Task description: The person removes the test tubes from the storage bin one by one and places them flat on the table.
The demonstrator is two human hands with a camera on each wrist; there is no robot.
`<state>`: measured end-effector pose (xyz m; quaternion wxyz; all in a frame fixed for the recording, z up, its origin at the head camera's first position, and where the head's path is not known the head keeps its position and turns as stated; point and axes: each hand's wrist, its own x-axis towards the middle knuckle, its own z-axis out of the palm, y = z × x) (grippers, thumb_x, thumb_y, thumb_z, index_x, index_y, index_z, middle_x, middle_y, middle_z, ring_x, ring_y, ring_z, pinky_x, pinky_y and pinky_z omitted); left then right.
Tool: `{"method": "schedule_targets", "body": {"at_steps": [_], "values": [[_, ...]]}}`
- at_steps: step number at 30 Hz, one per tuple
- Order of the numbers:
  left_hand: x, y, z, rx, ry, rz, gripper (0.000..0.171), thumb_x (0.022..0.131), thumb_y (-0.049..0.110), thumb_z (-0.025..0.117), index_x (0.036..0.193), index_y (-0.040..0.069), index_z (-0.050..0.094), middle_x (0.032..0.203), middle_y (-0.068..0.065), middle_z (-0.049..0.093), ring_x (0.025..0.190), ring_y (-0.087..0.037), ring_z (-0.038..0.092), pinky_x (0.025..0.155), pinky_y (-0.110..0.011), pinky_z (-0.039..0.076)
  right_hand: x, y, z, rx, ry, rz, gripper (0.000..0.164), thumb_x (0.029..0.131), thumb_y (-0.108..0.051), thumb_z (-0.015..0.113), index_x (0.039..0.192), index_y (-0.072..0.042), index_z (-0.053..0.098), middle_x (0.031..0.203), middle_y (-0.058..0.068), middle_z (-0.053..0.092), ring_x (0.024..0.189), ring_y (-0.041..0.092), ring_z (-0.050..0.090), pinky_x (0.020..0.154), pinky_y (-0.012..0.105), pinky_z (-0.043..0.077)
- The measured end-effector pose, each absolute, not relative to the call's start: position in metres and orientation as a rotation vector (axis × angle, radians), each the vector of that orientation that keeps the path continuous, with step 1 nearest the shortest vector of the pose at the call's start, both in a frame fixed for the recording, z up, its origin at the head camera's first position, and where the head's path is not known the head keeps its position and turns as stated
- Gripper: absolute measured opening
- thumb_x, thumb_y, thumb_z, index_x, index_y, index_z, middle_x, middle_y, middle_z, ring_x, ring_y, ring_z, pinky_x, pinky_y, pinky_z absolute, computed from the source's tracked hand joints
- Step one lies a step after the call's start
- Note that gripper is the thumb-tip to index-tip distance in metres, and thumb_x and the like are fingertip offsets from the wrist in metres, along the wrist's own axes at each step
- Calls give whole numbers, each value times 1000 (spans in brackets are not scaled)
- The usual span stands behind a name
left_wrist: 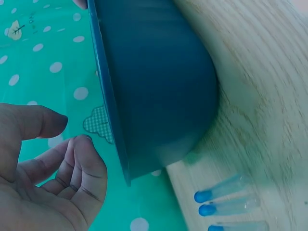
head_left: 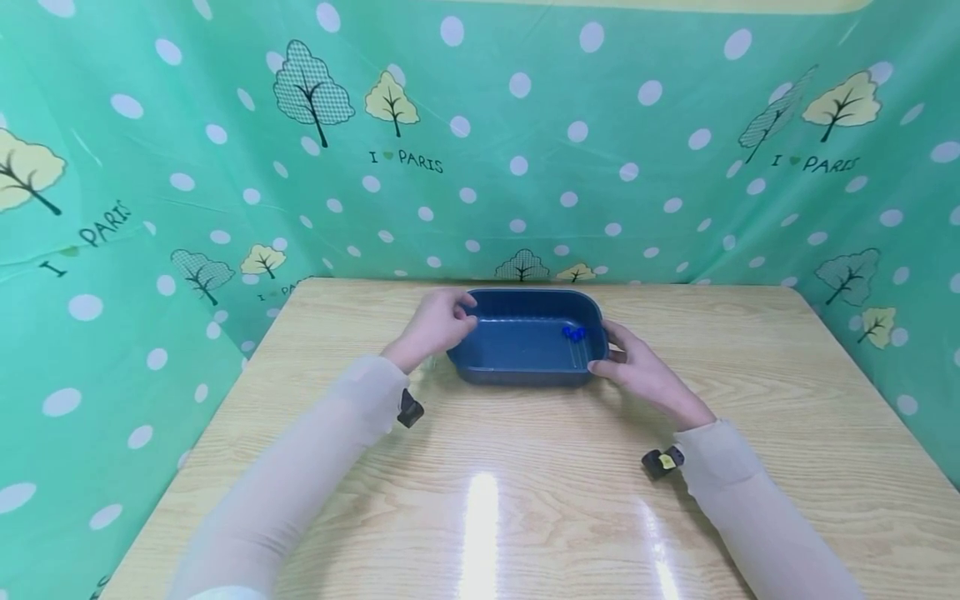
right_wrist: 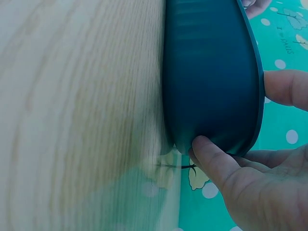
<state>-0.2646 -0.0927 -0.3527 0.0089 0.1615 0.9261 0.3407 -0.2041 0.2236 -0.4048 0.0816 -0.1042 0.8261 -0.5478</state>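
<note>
Got a smooth, round-cornered blue tub [head_left: 517, 377] mid-frame on a wood-grain table [head_left: 570, 467], gripped at its right end by the right hand [head_left: 641, 367], with slim blue-tipped tubes [head_left: 575, 335] inside toward that end, plus the left hand [head_left: 437, 323] hovering near the left rim with just a narrow gap between thumb and fingertips.

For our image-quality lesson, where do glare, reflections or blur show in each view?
Head: two bright glare streaks on the wood-grain table; left wrist: blue-tipped tubes look soft-edged and hazy; right wrist: the polka-dot curtain reflects faintly in the wood-grain table.
</note>
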Motion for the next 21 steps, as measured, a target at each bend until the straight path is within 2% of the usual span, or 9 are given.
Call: {"method": "schedule_targets", "body": {"at_steps": [8, 21], "values": [[-267, -79, -354, 519, 2885, 1024, 33, 88, 16, 64, 118, 4, 62, 84, -5, 62, 67, -17, 58, 64, -30, 49, -204, 224, -405, -311, 2477, -1631, 79, 89, -8, 61, 152, -5, 13, 151, 22, 23, 131, 44, 38, 98, 49, 41], [-264, -54, -355, 536, 2855, 968, 33, 89, 18, 63, 119, 5, 62, 91, -5, 64, 78, -17, 60, 71, -31, 50, -203, 225, -405, -312, 2457, -1641, 81, 89, -9, 62, 153, -8, 13, 152, 21, 23, 131, 43, 38, 99, 49, 41]]}}
